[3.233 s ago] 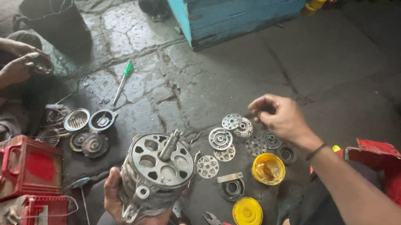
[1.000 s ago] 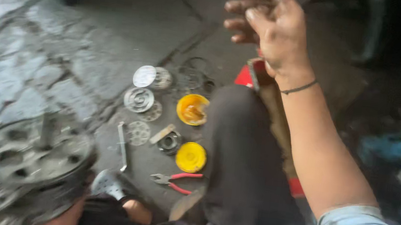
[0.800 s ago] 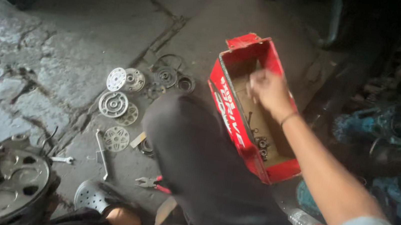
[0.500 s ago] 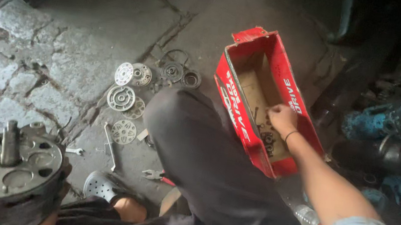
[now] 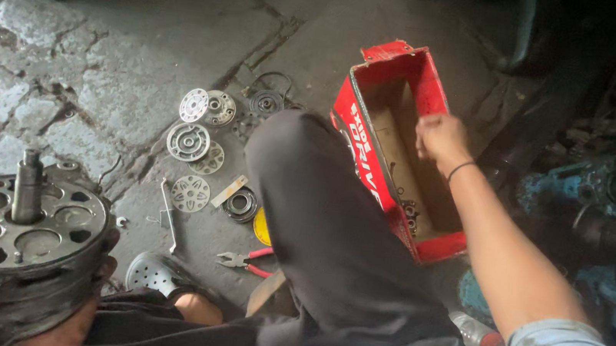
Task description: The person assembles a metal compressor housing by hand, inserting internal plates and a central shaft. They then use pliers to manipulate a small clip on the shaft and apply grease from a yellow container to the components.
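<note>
We've got our right hand (image 5: 442, 138) down in the red box (image 5: 374, 138), fingers curled over something small, though we can't tell what, or whether anything is pinched at all. A few loose bits lie at the box's near end, by the wall. Our left hand (image 5: 71, 320) is low at the frame's edge, clenched under the greasy housing (image 5: 10, 240), holding it upright with its shaft (image 5: 28, 184) sticking up through the ported face.

By our judgement the strip-down is well along: the housing's face is bare, and the parts are spread out on the stone floor (image 5: 131, 29). There are round plates (image 5: 188, 140) in a loose cluster, a ring (image 5: 241, 204) near our knee, a wrench (image 5: 168, 215) beside it, and red-handled pliers (image 5: 245, 260) just in front of our leg. Nothing is seated back on the housing yet, so refitting those plates looks like the work left, with the box search only a side step.
</note>
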